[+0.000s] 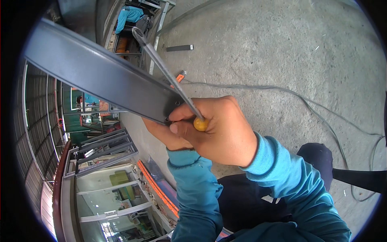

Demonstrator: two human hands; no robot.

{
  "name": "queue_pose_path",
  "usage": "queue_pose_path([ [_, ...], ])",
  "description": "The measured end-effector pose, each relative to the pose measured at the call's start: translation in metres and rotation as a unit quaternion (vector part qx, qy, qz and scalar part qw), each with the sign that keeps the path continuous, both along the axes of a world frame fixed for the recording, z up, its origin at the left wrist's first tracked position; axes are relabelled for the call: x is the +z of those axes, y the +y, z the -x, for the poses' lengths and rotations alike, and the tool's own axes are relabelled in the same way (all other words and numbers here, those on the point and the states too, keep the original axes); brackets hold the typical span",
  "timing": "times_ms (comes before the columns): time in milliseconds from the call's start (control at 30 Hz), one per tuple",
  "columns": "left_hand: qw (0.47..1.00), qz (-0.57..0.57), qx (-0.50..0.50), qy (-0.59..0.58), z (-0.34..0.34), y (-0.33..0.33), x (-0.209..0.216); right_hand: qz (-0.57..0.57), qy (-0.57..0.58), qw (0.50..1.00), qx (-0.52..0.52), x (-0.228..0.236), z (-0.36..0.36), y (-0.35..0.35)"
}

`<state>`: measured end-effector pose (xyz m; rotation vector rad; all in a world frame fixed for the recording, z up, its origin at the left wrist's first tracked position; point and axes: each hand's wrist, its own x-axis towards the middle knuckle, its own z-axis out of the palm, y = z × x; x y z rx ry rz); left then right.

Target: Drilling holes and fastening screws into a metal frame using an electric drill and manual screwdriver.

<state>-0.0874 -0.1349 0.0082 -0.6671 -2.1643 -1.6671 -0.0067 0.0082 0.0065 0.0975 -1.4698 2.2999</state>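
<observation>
A long dark grey metal bar slants from the upper left to the middle, with small holes near its close end. My left hand is closed around that end from below; the bar and my other hand hide most of its fingers. My right hand is closed, with a thin metal rod held in the crook of thumb and forefinger. The rod has a rounded yellow end in the hand and a narrow loop-like far tip. Thumb and fingertip meet at the bar's lower hole, over something too small to make out.
A grey cable winds across the concrete floor. On the floor lie a short dark bar piece and an orange tool. Framed glass panels and stacked metal frames stand at the left. My dark-clothed knee is at lower right.
</observation>
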Motion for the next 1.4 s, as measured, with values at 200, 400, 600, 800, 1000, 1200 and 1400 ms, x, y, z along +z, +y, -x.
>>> queue_pose_path([
  [200, 0.999, 0.014, 0.028, 0.018, -0.016, 0.026, 0.008, -0.018, 0.002, 0.998, -0.059, 0.009, 0.0, -0.005],
  [400, 0.948, -0.242, 0.047, -0.199, -0.015, 0.032, 0.016, -0.106, -0.014, 0.991, -0.078, 0.017, -0.003, -0.007],
  [600, 0.904, -0.332, 0.054, -0.264, -0.017, 0.038, 0.028, -0.108, -0.091, 0.989, -0.05, 0.027, -0.004, -0.011],
  [800, 0.911, -0.299, 0.032, -0.284, -0.017, 0.028, 0.025, -0.145, -0.031, 0.98, -0.133, 0.025, 0.001, -0.025],
  [1000, 0.883, -0.358, 0.067, -0.296, -0.019, 0.033, 0.031, -0.218, -0.069, 0.955, -0.188, 0.032, 0.002, -0.027],
  [1200, 0.88, -0.364, 0.07, -0.296, -0.009, 0.037, 0.019, -0.164, -0.189, 0.967, -0.045, 0.068, -0.011, 0.001],
  [1400, 0.85, -0.422, 0.07, -0.307, -0.004, 0.029, 0.016, -0.104, -0.131, 0.986, -0.02, 0.01, -0.101, 0.055],
])
